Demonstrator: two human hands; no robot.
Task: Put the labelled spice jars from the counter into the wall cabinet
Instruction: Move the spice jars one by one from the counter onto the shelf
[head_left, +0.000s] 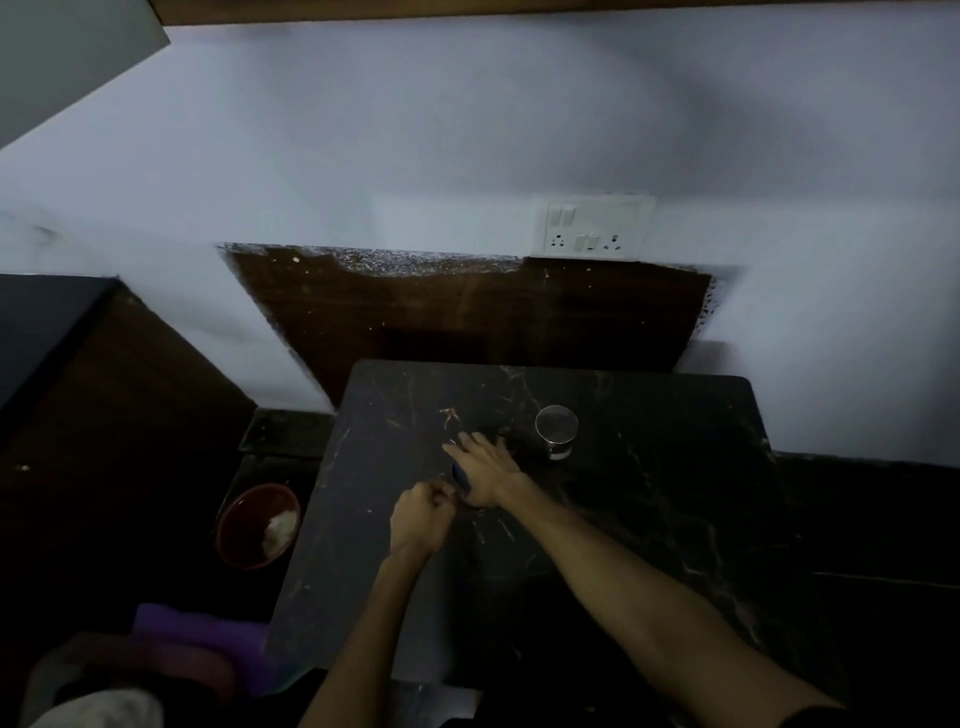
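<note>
On the dark marble counter (649, 493) stands a small jar with a shiny steel lid (557, 430), upright, near the back. Left of it, my right hand (485, 470) lies over a dark jar with a blue rim (460, 475). Its fingers stretch out straight over the top, and most of that jar is hidden under the palm. My left hand (422, 514) is curled into a fist just left of the dark jar, touching or nearly touching it. Nothing shows inside the fist. The wall cabinet's underside (78, 57) shows at the top left.
A red bowl (258, 525) holding something white sits low at the counter's left. A switch and socket plate (592, 226) is on the white wall above a dark wood backsplash (467, 312). Purple cloth (197, 639) lies at the bottom left.
</note>
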